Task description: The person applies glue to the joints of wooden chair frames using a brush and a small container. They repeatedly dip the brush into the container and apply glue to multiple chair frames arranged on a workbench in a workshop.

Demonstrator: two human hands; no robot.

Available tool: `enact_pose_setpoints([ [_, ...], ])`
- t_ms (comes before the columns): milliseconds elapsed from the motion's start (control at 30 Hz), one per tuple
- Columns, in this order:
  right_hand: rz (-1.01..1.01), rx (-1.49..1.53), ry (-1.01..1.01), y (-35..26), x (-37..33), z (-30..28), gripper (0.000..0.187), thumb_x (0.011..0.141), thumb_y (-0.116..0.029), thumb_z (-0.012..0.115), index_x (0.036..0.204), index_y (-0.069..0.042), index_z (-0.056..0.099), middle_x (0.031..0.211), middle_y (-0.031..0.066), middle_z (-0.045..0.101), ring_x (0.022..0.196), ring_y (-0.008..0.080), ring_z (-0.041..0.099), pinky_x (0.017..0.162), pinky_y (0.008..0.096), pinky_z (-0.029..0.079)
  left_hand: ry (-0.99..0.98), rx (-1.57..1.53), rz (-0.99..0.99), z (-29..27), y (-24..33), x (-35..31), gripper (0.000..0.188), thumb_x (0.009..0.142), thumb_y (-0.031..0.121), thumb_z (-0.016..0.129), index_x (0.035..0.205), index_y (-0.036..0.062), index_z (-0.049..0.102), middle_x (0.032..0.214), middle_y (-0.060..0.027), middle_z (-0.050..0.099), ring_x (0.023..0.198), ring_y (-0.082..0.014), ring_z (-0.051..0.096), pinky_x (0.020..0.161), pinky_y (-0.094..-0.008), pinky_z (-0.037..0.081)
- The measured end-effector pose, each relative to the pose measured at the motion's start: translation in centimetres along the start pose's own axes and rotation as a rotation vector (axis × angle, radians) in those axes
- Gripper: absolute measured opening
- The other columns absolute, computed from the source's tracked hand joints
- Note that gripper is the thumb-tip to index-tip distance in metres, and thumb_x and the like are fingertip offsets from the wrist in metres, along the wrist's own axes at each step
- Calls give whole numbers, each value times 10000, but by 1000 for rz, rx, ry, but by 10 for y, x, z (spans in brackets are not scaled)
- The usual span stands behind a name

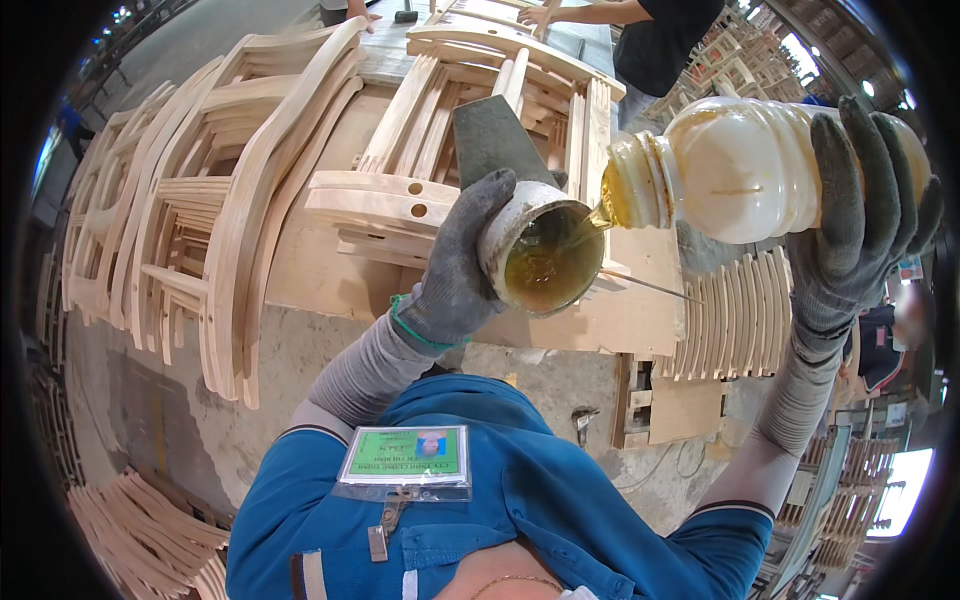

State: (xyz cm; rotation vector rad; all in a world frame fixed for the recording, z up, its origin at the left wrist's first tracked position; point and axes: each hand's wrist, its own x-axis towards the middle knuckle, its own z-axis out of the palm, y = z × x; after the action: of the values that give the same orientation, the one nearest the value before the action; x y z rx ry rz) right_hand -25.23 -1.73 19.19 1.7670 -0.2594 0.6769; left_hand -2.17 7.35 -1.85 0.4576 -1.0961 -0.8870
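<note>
My gloved left hand (455, 265) is closed round a small white cup (497, 250), its mouth tilted toward me. Amber liquid (545, 272) lies inside. From the right, my gloved right hand (865, 215) grips a large whitish plastic bottle (745, 170) tipped on its side. A yellow stream (584, 228) runs from the bottle's stained neck into the cup. Just beyond my left fingers is a flat dark-grey blade (500, 140), like a scraper's; whether my hand holds it too, I cannot tell. A thin rod (655, 287) sticks out right of the cup.
Stacked pale wooden chair frames (225, 180) stand at left, with more frames (480, 75) on the cardboard-covered table (330, 250) ahead. Curved slats (735, 315) are lined up at right, others (145, 535) at lower left. Co-workers' arms (600, 12) reach in at the far side.
</note>
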Motion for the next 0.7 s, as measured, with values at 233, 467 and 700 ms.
enact_pose_setpoints([
  [233,-48,-19,2,-8,17,-5,532,687,-449,676,1159,-220,589,1194,8,536,1126,197,483,975,370,376,-95,161,190,-5,2,3,476,914,173,477,1341,82,286,1314,-138,372,1202,-255,446,991,-399,430],
  [467,-120,1,-31,-3,20,-3,488,717,-423,662,1144,-197,602,1182,46,544,1102,231,499,935,365,433,-104,478,298,-13,10,-2,484,916,118,484,1346,80,267,1329,-158,355,1209,-282,439,990,-401,435],
  [700,-132,94,49,-4,22,4,509,759,-501,587,1170,-202,581,1190,41,532,1138,219,465,963,368,395,-158,226,291,-28,2,-8,902,653,94,802,1355,-1,244,1354,-151,308,1246,-264,374,1034,-385,358],
])
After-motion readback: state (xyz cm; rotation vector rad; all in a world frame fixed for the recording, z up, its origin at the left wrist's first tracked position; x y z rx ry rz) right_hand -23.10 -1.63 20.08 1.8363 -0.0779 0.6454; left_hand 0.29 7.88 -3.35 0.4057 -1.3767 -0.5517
